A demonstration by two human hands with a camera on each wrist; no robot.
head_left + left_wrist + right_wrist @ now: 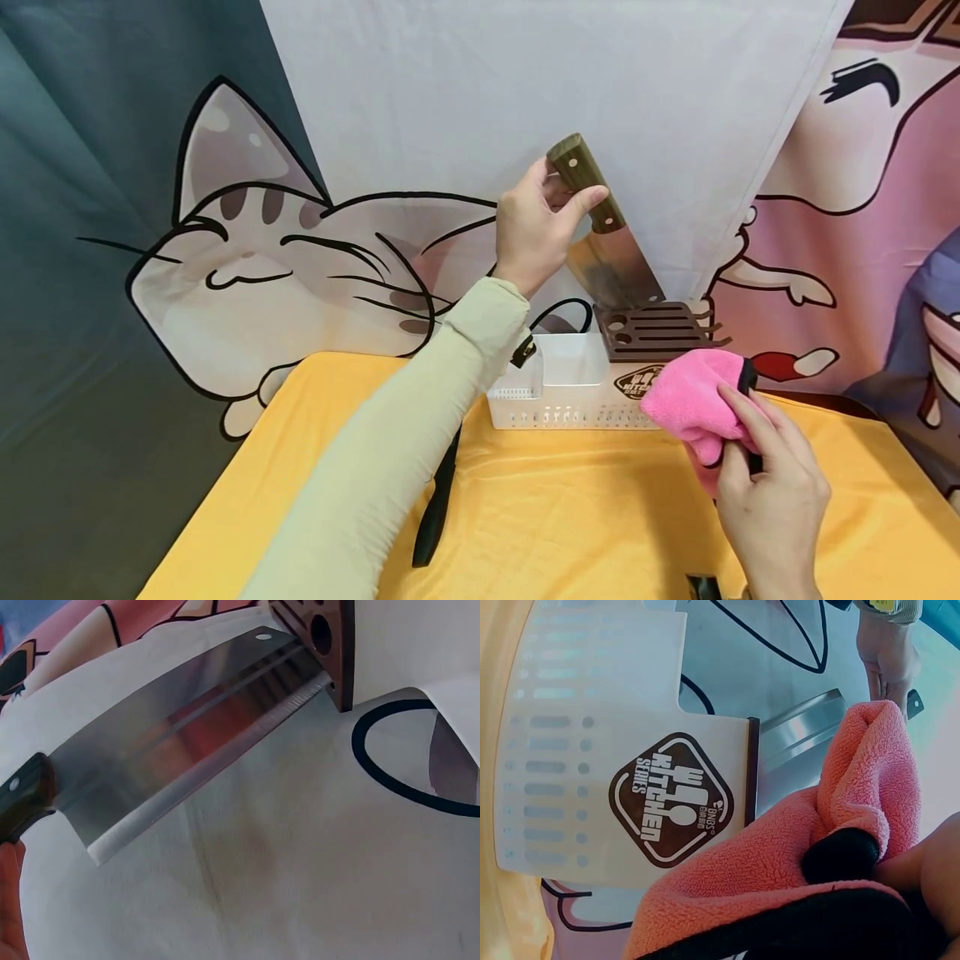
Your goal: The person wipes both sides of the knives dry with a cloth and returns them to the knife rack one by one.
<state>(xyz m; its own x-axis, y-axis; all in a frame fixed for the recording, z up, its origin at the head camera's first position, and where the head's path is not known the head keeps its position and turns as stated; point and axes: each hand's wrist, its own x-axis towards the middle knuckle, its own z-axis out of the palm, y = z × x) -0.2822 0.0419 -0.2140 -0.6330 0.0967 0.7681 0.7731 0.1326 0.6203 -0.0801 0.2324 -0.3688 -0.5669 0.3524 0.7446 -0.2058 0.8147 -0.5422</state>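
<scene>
My left hand (534, 229) grips the wooden handle of a cleaver (617, 265), thumb along its near side. The cleaver is tilted, handle up, and its broad blade slants down to the brown slotted top (660, 343) of a white kitchen rack (570, 414). In the left wrist view the end of the blade (180, 742) is right at that slotted top, near its round holes. My right hand (783, 496) pinches a bunched pink cloth (693, 392) with black edging, in front of the rack's right end. Folds of the cloth (742, 859) overlap the rack in the right wrist view.
The rack stands at the back of a table with a yellow cloth (555, 508), against a printed cat curtain (247, 308). A long black handle-like object (437, 517) lies left of centre, partly behind my left sleeve. A small black item (703, 586) shows at the front edge.
</scene>
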